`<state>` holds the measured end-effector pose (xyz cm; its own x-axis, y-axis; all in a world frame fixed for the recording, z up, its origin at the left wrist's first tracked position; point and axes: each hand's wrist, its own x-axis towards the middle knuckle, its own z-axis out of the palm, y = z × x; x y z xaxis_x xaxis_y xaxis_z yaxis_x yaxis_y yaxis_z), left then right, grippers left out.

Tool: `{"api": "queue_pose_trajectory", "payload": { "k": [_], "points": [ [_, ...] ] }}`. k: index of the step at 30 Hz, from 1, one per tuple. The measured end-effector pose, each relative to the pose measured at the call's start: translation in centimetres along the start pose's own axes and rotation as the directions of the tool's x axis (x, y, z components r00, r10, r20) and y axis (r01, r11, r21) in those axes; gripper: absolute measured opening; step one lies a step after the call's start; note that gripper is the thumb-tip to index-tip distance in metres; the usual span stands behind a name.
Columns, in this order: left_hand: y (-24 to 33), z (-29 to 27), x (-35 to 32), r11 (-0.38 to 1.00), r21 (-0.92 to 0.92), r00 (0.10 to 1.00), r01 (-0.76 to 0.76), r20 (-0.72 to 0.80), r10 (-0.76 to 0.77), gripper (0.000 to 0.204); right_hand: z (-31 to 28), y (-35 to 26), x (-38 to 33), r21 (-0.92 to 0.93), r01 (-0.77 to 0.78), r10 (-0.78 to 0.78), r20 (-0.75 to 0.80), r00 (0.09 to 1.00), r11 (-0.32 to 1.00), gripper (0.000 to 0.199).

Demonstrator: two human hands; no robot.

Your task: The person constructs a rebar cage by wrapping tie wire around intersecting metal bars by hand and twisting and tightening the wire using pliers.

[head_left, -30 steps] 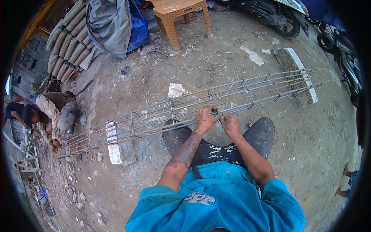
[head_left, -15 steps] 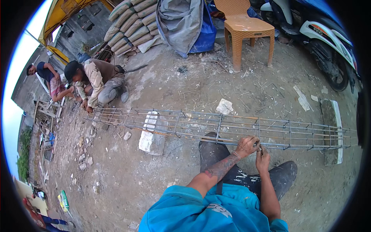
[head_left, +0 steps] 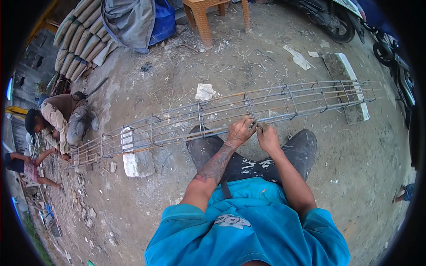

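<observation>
A long cage of steel rebar (head_left: 200, 116), tied round with square stirrups, stretches across in front of my knees. My left hand (head_left: 241, 132) is at its near lower bar beside a stirrup, with the fingers curled together. Just right of it, my right hand (head_left: 268, 139) has its thumb and fingers pinched close to the same joint. The fingertips of both hands nearly meet there. Whatever they pinch is too small to make out. Two pale-faced concrete blocks, one at the left (head_left: 138, 157) and one at the right (head_left: 344, 86), lie under the cage.
A person (head_left: 66, 117) crouches at the cage's left end, hands by the bars; another person (head_left: 31, 170) is beyond. Stacked sacks (head_left: 82, 42), a grey tarp (head_left: 128, 22), an orange plastic chair (head_left: 206, 24) and a motorcycle (head_left: 335, 26) line the far side. Rubble (head_left: 88, 217) lies left.
The view has turned, so the cage now slants up to the right. Both hands remain at the same stirrup joint, the right hand now higher and closer to the bar.
</observation>
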<state>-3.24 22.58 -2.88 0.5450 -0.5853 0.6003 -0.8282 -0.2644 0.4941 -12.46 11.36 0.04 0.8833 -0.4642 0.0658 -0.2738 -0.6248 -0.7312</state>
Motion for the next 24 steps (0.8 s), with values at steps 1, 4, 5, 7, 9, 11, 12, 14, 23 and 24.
{"api": "queue_pose_trajectory", "payload": {
  "k": [1,4,5,7,9,11,12,14,23,24],
  "points": [
    [0.2,0.3,0.2,0.999,-0.018,0.999,-0.043,-0.009,0.043,0.024,-0.4,0.6,-0.4,-0.009,-0.019,0.019,-0.013,1.0,1.0,0.02],
    [0.8,0.7,0.3,0.994,-0.028,0.994,-0.105,-0.017,0.105,0.023,-1.2,1.5,-1.0,0.089,-0.067,0.069,-0.017,0.998,0.994,0.02],
    [0.9,0.8,0.1,0.992,-0.02,0.993,-0.122,-0.01,0.121,0.023,-1.5,1.2,-1.3,0.078,-0.074,0.075,-0.005,0.997,0.994,0.02],
    [0.8,0.4,-0.1,0.992,-0.014,0.992,-0.122,-0.017,0.122,0.024,-2.0,0.5,-1.5,0.068,-0.077,0.076,0.005,0.997,0.995,0.019],
    [1.2,0.0,-0.1,0.992,-0.013,0.992,-0.125,-0.025,0.125,0.025,-2.8,0.0,-1.7,-0.19,-0.025,0.037,0.062,0.997,0.982,0.017],
    [2.3,-0.6,-0.6,0.99,-0.001,0.988,-0.144,-0.047,0.144,0.029,-4.0,-0.8,-1.9,-0.347,0.028,0.011,0.11,0.994,0.938,0.015],
    [2.9,-0.9,-0.9,0.989,-0.002,0.988,-0.147,-0.049,0.147,0.029,-4.7,-1.2,-2.0,-0.49,0.084,-0.003,0.165,0.986,0.867,0.013],
    [3.9,-1.6,-1.0,0.997,-0.002,0.997,-0.081,0.0,0.081,0.032,-5.8,-2.5,-0.6,-0.553,0.156,-0.053,0.199,0.979,0.819,0.012],
    [3.8,-2.3,4.7,0.92,0.156,0.77,0.359,0.508,-0.386,0.015,-5.5,-6.7,6.3,-0.648,0.567,-0.233,0.531,0.815,0.509,0.024],
    [3.1,-2.2,4.8,0.919,0.156,0.771,0.361,0.504,-0.388,0.015,-5.4,-6.8,6.3,-0.629,0.587,-0.286,0.52,0.805,0.51,0.028]
  ]
}}
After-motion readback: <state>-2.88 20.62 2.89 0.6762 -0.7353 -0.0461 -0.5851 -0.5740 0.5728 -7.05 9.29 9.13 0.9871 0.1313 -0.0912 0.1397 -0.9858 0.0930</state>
